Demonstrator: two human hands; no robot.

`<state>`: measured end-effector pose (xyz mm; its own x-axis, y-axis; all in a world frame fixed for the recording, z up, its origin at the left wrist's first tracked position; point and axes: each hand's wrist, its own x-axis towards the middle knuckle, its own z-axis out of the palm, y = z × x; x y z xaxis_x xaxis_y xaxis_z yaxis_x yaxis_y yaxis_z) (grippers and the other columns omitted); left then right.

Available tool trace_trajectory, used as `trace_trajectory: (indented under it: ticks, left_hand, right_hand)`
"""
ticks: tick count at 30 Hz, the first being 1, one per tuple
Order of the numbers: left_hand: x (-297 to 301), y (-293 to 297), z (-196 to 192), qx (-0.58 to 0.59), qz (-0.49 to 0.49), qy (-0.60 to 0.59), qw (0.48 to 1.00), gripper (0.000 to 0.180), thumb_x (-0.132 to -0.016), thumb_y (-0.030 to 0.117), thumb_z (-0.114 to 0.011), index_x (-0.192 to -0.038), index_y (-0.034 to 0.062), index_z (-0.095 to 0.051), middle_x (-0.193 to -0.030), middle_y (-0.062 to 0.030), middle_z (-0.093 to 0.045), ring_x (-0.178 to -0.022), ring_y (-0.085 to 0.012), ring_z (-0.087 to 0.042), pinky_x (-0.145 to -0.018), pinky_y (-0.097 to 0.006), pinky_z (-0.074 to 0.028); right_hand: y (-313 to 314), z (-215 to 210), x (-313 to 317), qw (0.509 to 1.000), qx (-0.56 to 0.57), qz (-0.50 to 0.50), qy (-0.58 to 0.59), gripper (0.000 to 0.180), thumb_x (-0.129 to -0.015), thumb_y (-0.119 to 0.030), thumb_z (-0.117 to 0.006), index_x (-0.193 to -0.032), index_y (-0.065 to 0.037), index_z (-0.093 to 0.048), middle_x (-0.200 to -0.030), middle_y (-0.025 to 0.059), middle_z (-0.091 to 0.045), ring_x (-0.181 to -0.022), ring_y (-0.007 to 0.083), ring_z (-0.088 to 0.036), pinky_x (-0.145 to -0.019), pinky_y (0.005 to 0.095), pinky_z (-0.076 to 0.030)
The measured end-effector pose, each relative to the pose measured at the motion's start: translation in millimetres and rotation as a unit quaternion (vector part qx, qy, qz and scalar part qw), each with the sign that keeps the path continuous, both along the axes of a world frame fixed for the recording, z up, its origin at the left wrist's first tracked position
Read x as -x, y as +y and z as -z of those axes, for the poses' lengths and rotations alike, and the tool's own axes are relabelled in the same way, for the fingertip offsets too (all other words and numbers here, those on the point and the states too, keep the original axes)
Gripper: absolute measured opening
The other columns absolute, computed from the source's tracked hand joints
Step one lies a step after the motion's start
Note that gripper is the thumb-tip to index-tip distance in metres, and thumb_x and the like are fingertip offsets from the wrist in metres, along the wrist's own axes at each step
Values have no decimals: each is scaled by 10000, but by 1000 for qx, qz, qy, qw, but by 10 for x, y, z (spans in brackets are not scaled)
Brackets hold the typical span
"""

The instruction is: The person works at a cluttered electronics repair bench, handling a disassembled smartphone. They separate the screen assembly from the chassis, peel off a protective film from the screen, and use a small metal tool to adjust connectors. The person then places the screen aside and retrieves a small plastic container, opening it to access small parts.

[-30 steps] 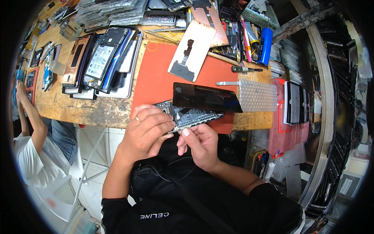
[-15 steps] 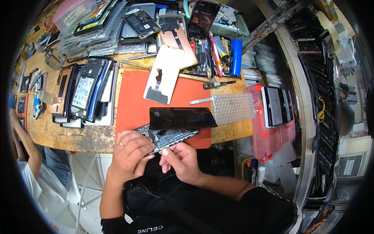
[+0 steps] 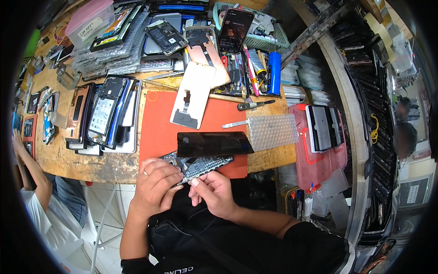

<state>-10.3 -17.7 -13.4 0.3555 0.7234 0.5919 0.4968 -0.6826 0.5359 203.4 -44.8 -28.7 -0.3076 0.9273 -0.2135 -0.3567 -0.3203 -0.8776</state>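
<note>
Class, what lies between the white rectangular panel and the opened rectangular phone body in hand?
In the head view, a glossy black rectangular screen and a sliver of orange mat.

A worn wooden table [image 3: 52, 153] was partly covered, at its front edge, by a flat orange mat [image 3: 157, 121]. A white panel [image 3: 197, 82] was laid across the mat's far side. To the left, phone parts [image 3: 104, 112] were stacked on the wood. A dark hand tool [image 3: 256, 105] was left near the mat's far right corner, and a bubble-wrap sleeve [image 3: 273, 131] was spread rightward onto the wood.
</note>
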Motion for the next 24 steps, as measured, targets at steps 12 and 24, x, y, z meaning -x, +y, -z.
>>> trace_trajectory:
  ticks: [12, 24]
  left_hand:
    - [-9, 17, -16, -6, -3, -3, 1000, 271, -807, 120, -864, -1038, 63, -735, -1056, -68, -750, -990, -288, -711, -933, -461, -525]
    - [-14, 21, -33, -8, -2, -3, 1000, 274, -812, 113, -856, -1052, 57, -737, -1049, -77, -749, -991, -297, -709, -927, -461, -526]
  right_hand:
    - [13, 5, 1, 1000, 6, 0, 0, 170, -1124, -124, -653, -1038, 22, -648, -883, 91, -734, -671, 84, -677, -598, 237, -544]
    - [15, 27, 22, 1000, -3, 10, 5, 178, -1127, -132, -651, -1030, 17, -647, -873, 88, -735, -658, 82, -670, -592, 236, -542]
